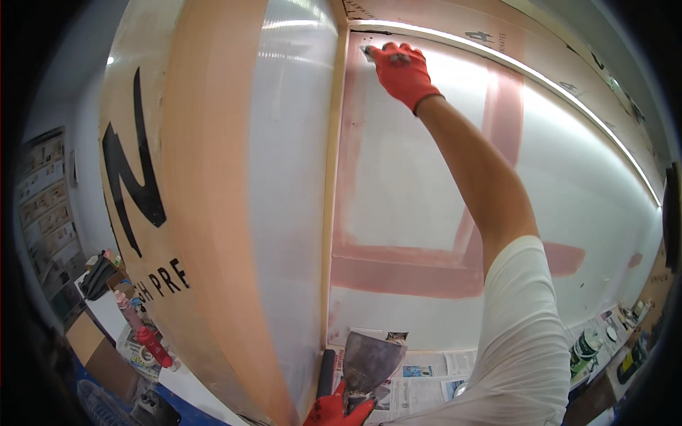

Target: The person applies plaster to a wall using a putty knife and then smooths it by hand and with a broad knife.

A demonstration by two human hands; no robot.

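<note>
My right hand (403,71), in a red glove with a dark cuff, grips a small metal blade (367,55) against the upper left corner of a pale wall panel (405,170) marked with pinkish filler bands (398,277), just under a bright light strip (455,35). Its fingers are closed; the blade's handle is hidden. Low in the picture my left hand (339,408), also red-gloved, is closed round a wide, smeared putty knife (371,362), blade pointing up, in front of newspaper (426,366) spread below the panel.
A large wooden board with black lettering (206,142) stands upright at the left. Beyond it are a ledge (188,387) with red bottles (153,344) and a fan (103,397). A dark roll (327,369) rests beside my left hand. Tubs (584,353) and small items sit at the lower right.
</note>
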